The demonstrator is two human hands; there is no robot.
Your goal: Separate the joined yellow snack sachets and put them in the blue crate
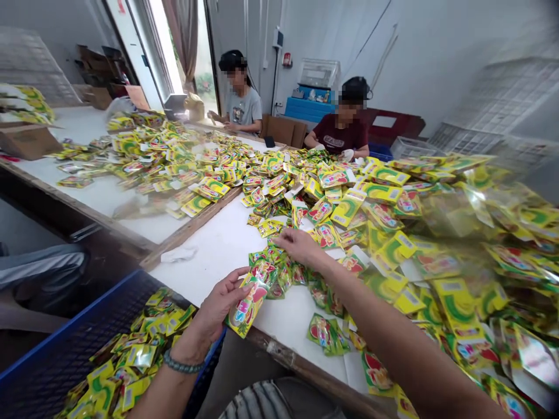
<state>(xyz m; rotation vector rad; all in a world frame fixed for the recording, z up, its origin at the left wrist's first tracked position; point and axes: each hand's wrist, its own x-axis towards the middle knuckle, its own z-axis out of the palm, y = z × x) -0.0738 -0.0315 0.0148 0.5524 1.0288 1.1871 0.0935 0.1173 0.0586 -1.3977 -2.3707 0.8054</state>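
Observation:
My left hand (218,302), a beaded bracelet on its wrist, grips a flat yellow-and-green printed box (248,307) above the table's front edge. The box is tilted, with clear film at its upper end and red fruit and colourful lettering on its face. To the right and farther out, my right hand (299,245) is over a cluster of small green sachets (283,270). Its fingertips are pinched together; whatever is between them cannot be made out. More green sachets (327,334) lie on the white tabletop near my right forearm.
A blue plastic crate (87,322) at lower left holds many yellow packets. Large heaps of printed boxes (349,206) spread across the table's right and far parts. A wooden strip (196,230) divides the tabletop (218,247). Two people (244,110) sit across.

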